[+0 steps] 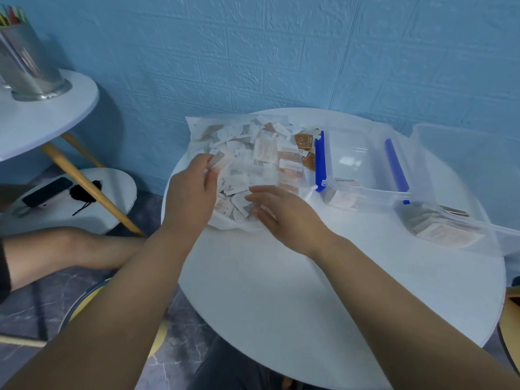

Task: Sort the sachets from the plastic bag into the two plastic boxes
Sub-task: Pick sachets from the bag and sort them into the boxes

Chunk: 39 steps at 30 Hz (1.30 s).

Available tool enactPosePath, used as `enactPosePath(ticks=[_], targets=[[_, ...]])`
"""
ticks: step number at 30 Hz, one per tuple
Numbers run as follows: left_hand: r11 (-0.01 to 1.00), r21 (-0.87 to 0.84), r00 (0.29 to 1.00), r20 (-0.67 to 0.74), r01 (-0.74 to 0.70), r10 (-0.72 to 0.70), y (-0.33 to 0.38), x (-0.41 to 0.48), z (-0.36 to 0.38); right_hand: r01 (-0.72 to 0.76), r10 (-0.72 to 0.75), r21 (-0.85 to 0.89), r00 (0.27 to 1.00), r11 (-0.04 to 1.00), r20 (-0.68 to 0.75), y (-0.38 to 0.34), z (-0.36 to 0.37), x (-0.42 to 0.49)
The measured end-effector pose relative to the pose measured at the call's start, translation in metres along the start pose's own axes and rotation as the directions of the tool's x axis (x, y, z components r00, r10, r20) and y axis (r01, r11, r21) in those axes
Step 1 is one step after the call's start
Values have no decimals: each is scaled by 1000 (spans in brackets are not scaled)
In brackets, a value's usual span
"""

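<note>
On the counter (281, 291) the bag (253, 128) of sachets lies just left of the far box (354, 164) and near box (439, 229), the left hand (191, 190) pinching one sachet (217, 161) above it, the right hand (284, 212) flat with straight fingers on its near edge, and a side table (42, 122) with a metal cup (28, 71) well off left.

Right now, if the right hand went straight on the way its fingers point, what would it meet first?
The right hand would probably meet the heap of sachets in the plastic bag; its fingertips look almost on them, though depth is unclear.
</note>
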<state>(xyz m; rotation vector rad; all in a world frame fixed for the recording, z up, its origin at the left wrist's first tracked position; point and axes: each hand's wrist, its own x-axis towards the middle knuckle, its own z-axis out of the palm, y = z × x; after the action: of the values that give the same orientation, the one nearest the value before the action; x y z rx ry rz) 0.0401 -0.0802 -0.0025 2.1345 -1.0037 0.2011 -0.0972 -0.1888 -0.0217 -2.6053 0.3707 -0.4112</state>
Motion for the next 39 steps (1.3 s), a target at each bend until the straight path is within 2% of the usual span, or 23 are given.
enactPosePath(ticks=[2,6,11,17,21,24,29,33,36,39], targets=[[1000,-8,1000,8,24,-24,-1,2,7,31,-23,-99,997,995,79,-4,8,9],[995,-52,996,19,83,-82,-2,-3,16,38,35,-318,974,947,223,-6,22,20],[996,-76,998,11,55,-55,-3,-12,14,48,54,-348,959,936,279,8,17,4],[993,-110,999,42,39,-34,0,-22,16,94,-57,-216,983,972,172,31,8,-34],[990,-138,997,69,32,-23,2,-27,20,-48,47,-15,999,999,-15,29,1,-37],[984,-174,997,63,48,-38,1,-31,23,-128,134,51,979,990,-155,26,4,-25],[968,-237,997,30,81,-76,2,-48,30,-371,363,-12,916,929,-170,19,12,0],[963,-254,995,37,95,-88,4,-49,32,-456,447,-61,886,888,-126,16,15,12],[962,-257,996,42,90,-82,1,-49,33,-479,484,77,873,874,-61,18,9,12],[948,-292,992,37,129,-124,-2,-47,33,-429,447,274,895,861,-5,16,2,3]])
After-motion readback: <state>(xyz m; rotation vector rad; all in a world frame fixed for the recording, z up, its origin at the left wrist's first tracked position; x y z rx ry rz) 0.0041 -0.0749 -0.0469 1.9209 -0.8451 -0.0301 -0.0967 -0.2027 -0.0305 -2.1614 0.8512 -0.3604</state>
